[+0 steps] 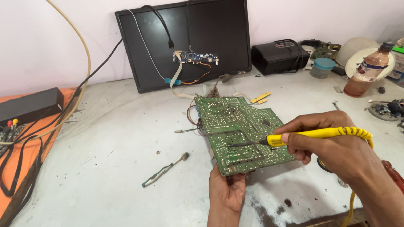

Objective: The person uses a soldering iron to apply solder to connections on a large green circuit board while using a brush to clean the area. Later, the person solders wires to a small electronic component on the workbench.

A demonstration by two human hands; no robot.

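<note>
Gripped from below by the left hand (226,191), the green circuit board (240,132) tilts above the worktop (118,168); right hand (332,145) clasps a yellow soldering iron (311,135), tip touching the board. Behind: black monitor panel (185,42); left: toothbrush (165,169).

The circuit board (240,132) is showing a matt green face with dull silvery solder spots. The soldering iron (294,136) is showing a glossy yellow plastic handle and a dark metal tip. The surface (105,168) is looking rough, matt and stained grey-white. The toothbrush (165,170) is looking like worn plastic. The screen panel (185,42) is showing smooth, matt black.
</note>
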